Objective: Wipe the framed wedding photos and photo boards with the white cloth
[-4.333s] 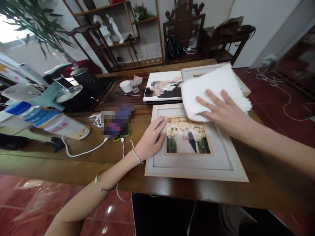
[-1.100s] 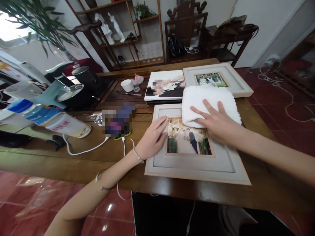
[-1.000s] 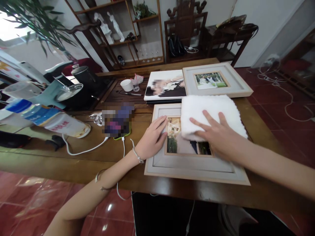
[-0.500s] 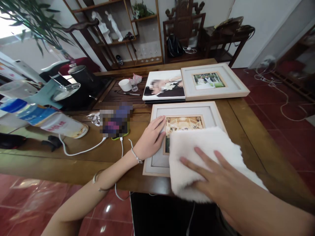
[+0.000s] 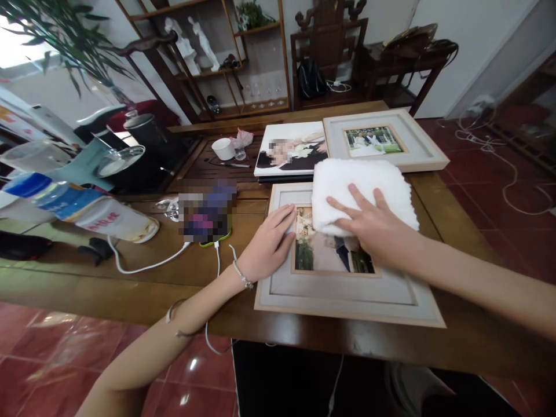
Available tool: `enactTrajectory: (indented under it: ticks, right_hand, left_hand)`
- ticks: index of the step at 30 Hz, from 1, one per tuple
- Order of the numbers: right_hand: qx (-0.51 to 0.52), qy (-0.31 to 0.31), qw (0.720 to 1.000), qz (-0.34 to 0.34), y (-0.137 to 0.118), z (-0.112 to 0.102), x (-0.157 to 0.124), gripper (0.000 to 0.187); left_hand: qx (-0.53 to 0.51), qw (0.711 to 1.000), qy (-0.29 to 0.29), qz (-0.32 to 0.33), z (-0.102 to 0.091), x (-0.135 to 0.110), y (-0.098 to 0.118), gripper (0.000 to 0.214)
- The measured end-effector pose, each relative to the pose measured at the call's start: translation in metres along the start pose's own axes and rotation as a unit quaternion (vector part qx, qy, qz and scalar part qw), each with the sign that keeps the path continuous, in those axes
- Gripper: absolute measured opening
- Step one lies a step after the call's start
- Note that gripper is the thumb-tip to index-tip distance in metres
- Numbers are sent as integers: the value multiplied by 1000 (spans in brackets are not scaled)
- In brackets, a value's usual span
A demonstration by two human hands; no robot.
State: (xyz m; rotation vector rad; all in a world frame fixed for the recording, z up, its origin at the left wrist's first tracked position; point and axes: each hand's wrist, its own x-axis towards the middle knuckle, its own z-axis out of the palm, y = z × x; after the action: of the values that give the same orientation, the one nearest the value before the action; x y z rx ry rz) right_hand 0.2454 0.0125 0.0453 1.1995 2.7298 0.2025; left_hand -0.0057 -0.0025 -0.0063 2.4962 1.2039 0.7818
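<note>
A light wood picture frame (image 5: pixel 347 307) with a wide pale mat lies flat on the table, and part of its photo (image 5: pixel 324 252) shows. My left hand (image 5: pixel 273 237) rests flat on the frame's left side, fingers stretched out and thumb apart. Over the frame's upper right, my right hand (image 5: pixel 369 223) grips a folded white towel (image 5: pixel 362 174), pressing it down with fingers spread on top. The towel covers the frame's upper right part, and its far edge meets the items behind.
Behind lie a white photo panel (image 5: pixel 278 165) and another framed photo (image 5: pixel 428 153). To the left are a partly blurred device (image 5: pixel 208 214) on a white cable, a large bottle (image 5: pixel 99 214), a white cup (image 5: pixel 223 149) and a dark pot (image 5: pixel 147 133). The wooden table's (image 5: pixel 174 307) front edge is near me.
My right hand has slid the towel away from me across the frame, uncovering its lower part and more of the photo. My left hand stays in place.
</note>
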Motion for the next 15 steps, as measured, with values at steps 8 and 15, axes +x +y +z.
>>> enactTrajectory:
  ticks: [8, 15]
  right_hand:
    - [146, -8, 981, -130, -75, -27, -92, 18]
    - [157, 8, 984, -87, -86, -10, -83, 16]
  left_hand:
    - [24, 999, -13, -18, 1, 0, 3, 49]
    - [25, 999, -14, -16, 0, 0, 4, 48]
